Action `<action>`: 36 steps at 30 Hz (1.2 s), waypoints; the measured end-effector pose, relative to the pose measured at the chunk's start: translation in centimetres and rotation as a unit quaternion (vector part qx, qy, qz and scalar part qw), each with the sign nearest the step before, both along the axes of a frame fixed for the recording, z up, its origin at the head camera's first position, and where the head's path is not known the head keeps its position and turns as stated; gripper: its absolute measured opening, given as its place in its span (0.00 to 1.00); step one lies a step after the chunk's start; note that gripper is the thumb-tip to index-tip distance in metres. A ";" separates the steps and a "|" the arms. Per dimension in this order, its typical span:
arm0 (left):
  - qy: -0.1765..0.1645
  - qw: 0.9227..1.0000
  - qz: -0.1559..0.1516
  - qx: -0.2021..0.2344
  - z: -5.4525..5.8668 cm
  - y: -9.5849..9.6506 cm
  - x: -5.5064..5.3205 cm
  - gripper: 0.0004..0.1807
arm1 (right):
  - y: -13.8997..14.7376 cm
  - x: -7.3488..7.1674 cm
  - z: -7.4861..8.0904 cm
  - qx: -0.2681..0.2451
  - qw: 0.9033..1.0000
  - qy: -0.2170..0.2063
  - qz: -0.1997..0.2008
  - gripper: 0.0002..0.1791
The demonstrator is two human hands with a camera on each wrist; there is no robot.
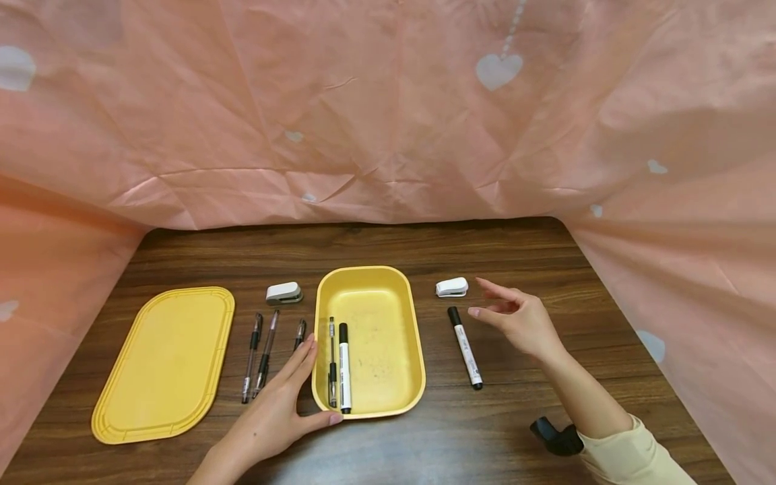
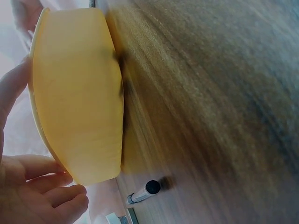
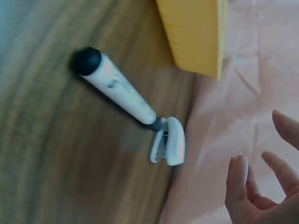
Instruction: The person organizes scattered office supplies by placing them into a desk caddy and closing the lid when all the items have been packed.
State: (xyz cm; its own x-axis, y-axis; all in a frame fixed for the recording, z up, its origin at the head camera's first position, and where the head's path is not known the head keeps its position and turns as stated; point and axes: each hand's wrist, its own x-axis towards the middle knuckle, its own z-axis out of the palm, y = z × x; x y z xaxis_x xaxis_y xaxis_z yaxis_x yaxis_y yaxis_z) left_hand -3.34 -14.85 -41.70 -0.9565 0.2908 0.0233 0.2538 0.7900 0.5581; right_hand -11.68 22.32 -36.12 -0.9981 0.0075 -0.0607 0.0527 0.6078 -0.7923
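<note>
My left hand [image 1: 273, 411] holds the near left corner of a yellow box [image 1: 419, 350], thumb at its front rim and fingers along its left side. Inside the box lie a black gel pen [image 1: 332, 364] and a white marker with a black cap [image 1: 345, 370], side by side. To the right of the box, my right hand [image 1: 524, 323] hovers with thumb and fingers spread, nothing between them. Close to its fingertips are a white mini stapler [image 1: 452, 287] and, nearer to me, a second white marker [image 1: 466, 350] lying on the table.
A yellow lid [image 1: 166, 364] lies flat at the left. Between lid and box are two gel pens [image 1: 250, 360] [image 1: 265, 357], a third pen [image 1: 300, 331] partly hidden by my left hand, and another mini stapler [image 1: 283, 293]. Pink cloth [image 1: 388, 121] hangs around the table.
</note>
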 end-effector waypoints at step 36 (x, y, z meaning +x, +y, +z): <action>-0.015 1.000 0.001 -0.003 -0.1 -0.1 -0.1 0.60 | -1.6 0.6 -6.0 0.097 0.995 -0.023 -0.001 0.37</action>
State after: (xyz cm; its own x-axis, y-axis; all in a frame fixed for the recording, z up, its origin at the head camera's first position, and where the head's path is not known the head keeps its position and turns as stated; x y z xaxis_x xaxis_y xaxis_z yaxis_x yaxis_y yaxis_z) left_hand -3.48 -14.94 -41.83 -0.9575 0.2885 -0.0074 0.2349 0.7941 0.5606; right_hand -11.07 20.73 -42.12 -0.9943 0.0257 -0.1037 0.0878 0.7489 -0.6569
